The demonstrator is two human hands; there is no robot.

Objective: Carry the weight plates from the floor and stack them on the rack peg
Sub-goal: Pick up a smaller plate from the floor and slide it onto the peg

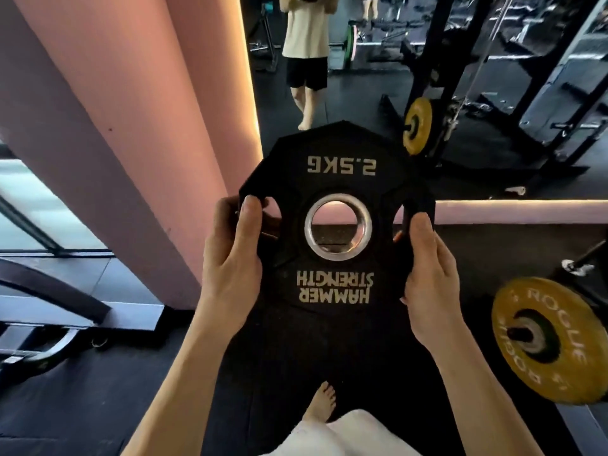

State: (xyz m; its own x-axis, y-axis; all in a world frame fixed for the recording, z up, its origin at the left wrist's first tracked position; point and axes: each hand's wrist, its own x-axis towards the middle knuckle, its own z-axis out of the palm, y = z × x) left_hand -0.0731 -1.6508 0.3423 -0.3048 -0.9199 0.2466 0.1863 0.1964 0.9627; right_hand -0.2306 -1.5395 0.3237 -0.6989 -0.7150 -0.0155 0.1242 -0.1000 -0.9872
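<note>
Both forearms reach forward. The left hand (232, 258) and the right hand (427, 274) are closed on the side cut-outs of a black weight plate (335, 192), thumbs on its face. The plate is held in the air between the fingers, matte, many-sided, with a shiny metal ring (339, 227) around its round hole and upside-down pale letters.

- Dark rubber floor (98, 406) fills the lower frame, running up to a pink wall base at its far edge.
- A bare foot (320, 403) stands on it near the bottom edge.
- A curved black machine base (49, 350) rests at the left edge.
</note>
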